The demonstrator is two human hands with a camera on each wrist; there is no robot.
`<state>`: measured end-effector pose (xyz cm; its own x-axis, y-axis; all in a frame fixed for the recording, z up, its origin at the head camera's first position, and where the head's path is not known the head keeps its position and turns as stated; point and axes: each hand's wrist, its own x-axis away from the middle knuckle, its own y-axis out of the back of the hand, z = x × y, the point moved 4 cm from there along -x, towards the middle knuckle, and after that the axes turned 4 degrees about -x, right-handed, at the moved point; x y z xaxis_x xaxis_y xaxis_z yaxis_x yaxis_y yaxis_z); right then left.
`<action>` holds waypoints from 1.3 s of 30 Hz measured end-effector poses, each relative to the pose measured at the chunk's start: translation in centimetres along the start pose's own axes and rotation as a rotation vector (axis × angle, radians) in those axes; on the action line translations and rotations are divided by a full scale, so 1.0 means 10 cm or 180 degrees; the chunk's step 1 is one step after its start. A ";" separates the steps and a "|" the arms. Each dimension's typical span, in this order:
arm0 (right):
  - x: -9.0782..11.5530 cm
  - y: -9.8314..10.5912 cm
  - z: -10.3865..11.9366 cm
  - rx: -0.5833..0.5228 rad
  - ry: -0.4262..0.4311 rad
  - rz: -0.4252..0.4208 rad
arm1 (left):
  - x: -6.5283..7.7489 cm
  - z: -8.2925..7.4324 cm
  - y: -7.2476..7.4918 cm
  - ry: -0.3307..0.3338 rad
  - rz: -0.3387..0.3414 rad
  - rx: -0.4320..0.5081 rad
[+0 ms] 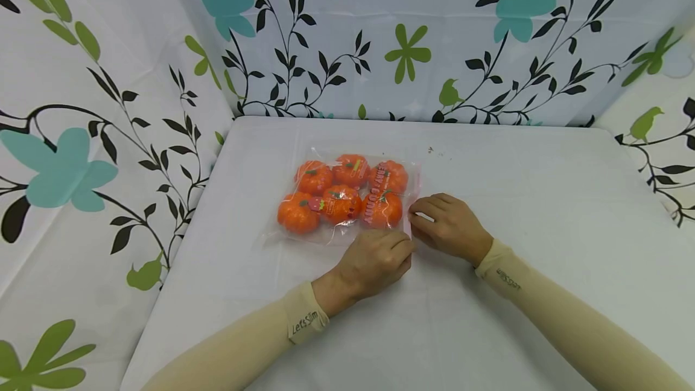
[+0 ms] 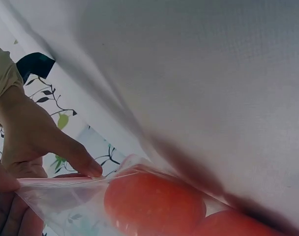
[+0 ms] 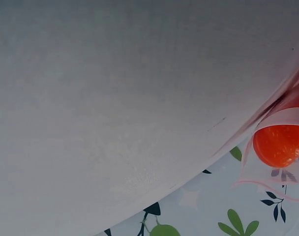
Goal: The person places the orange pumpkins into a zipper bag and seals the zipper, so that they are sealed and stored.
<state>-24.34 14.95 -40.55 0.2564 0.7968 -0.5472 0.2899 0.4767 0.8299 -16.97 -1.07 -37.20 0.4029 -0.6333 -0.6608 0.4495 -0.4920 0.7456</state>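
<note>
A clear plastic zip bag (image 1: 266, 237) with a pink strip along its right edge lies on the table, holding several small orange pumpkins (image 1: 298, 213). Printed lettering runs over its front. My left hand (image 1: 374, 261) pinches the near corner of the pink edge. Slightly farther up that edge, my right hand (image 1: 447, 225) pinches the bag between thumb and fingers. In the left wrist view, the right hand (image 2: 36, 130) grips the pink edge, which is drawn taut toward my left fingertips (image 2: 2, 179). The right wrist view has the pink-edged bag (image 3: 287, 117) at its right side, with neither hand visible.
A white cloth covers the table (image 1: 532, 186). Behind it and at the sides hang curtains (image 1: 347, 11) with leaf and flower prints. Small dark specks (image 1: 431, 151) lie beyond the bag's far right corner.
</note>
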 end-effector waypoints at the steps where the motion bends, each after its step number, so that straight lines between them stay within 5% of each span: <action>1: -0.01 -0.01 -0.02 -0.0009 -0.0013 -0.0018 | -0.01 0.00 0.01 -0.0005 -0.0012 -0.0013; 15: -0.09 -0.06 -0.32 0.0133 -0.0242 0.0092 | -0.09 0.03 0.07 -0.0028 -0.0264 0.0038; 22: -0.05 -0.10 -0.56 0.0200 -0.0506 0.0324 | -0.15 0.03 0.09 0.0076 -0.0215 0.0187; 39: -0.09 -0.25 -1.00 0.0023 -0.1021 0.0358 | -0.15 0.04 0.06 0.0229 -0.0262 0.0411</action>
<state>-34.49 16.77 -41.01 0.5639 0.6861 -0.4595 0.2495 0.3889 0.8869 -17.65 -0.64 -35.71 0.4271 -0.5455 -0.7211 0.3790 -0.6161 0.6905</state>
